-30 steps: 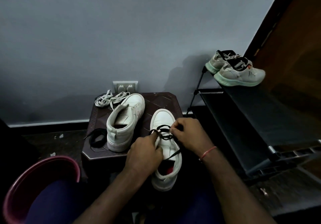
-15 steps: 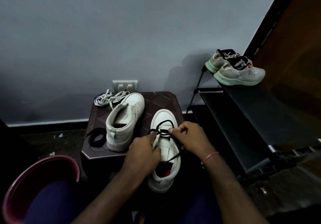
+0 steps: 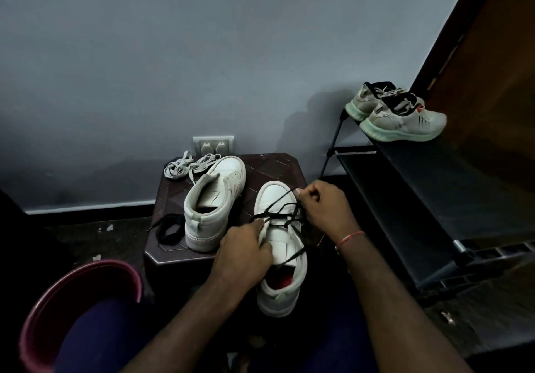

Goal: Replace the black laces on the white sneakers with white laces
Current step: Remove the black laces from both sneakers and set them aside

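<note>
The black lace [image 3: 272, 215] is half-loosened on the sneaker [image 3: 285, 245] lying across the front right edge of the table [image 3: 269, 170]. Your right hand [image 3: 321, 207] pinches a strand. Draw it straight out of each eyelet while your left hand [image 3: 246, 252] clamps the sneaker's side steady.
</note>
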A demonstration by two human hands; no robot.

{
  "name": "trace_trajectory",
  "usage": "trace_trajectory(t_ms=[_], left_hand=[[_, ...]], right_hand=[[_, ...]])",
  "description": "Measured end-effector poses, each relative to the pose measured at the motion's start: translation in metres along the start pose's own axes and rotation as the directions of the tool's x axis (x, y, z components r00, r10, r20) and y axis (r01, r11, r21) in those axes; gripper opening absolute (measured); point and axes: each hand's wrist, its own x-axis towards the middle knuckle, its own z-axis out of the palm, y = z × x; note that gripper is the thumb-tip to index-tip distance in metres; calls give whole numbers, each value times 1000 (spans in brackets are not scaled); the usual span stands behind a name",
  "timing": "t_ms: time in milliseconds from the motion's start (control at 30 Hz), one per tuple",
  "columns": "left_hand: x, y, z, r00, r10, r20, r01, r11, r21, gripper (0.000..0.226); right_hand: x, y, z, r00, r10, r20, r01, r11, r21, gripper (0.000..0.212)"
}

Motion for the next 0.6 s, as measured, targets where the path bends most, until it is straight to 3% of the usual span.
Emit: trace_trajectory(t_ms=[100, 167, 367, 467, 533, 600], left_hand=[[1, -1, 3, 1000, 8, -12, -9, 1000, -24, 57], [0, 0, 5, 1000, 20, -14, -20, 1000, -22, 63], [-4, 1, 1, 999, 28, -23, -29, 999, -24, 65], [-4, -2, 1, 999, -9, -51, 5, 997, -76, 64], [-4, -2, 1, 998, -23, -52, 17, 993, -116, 63], [-4, 0, 2, 999, -28, -40, 22, 991, -129, 56]], right_hand=[[-17, 2, 1, 978, 21, 206, -28, 999, 29, 35], [-21, 2, 0, 972, -26, 233, 13, 998, 56, 28], [-15, -8, 0, 988, -97, 124, 84, 991, 101, 22], [-14, -18, -12, 997, -72, 25, 58, 934, 353, 20], [-25, -26, -30, 972, -102, 211, -8, 885, 466, 14], [-43, -37, -43, 866, -155, 476, -70, 904, 422, 18]])
